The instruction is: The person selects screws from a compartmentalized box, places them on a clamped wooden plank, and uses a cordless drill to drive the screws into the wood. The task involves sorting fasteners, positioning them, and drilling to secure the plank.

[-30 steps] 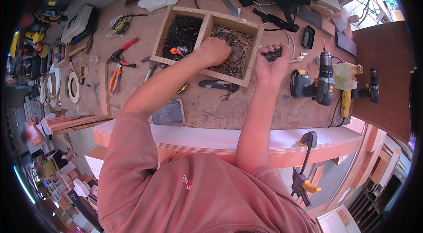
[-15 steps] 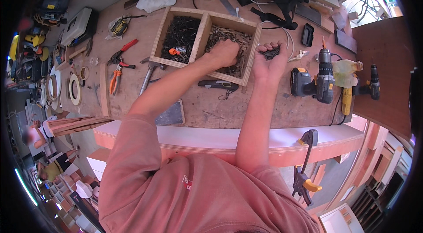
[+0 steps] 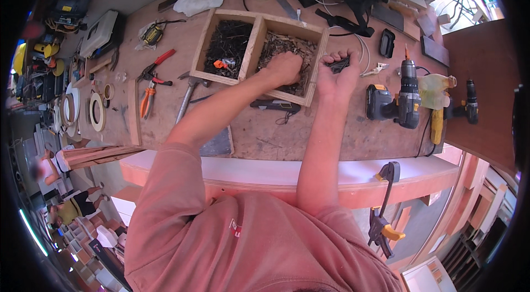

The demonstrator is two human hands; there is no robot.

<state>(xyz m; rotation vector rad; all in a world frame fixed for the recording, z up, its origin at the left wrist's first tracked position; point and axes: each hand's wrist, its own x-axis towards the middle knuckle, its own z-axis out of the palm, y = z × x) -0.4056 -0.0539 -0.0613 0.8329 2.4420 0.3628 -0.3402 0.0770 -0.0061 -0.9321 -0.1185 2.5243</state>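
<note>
Box (image 3: 250, 49) is lying crosswise, left hand (image 3: 284, 69) hanging inside, grip unclear. Right hand (image 3: 337, 78) is cupping dark fasteners (image 3: 339, 64) just rightward.

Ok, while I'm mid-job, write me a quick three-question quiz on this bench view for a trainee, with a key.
1. Multiple choice: what does the right grip hold? a) a claw hammer, b) thin dark fasteners, c) a cordless drill.
2. True or false: the left grip reaches into the left compartment of the two-compartment wooden tray.
3. Fill in: the small orange piece lies in the tray's ___ compartment.

Key: 1. b. 2. False; it reaches into the right compartment. 3. Left.
</note>
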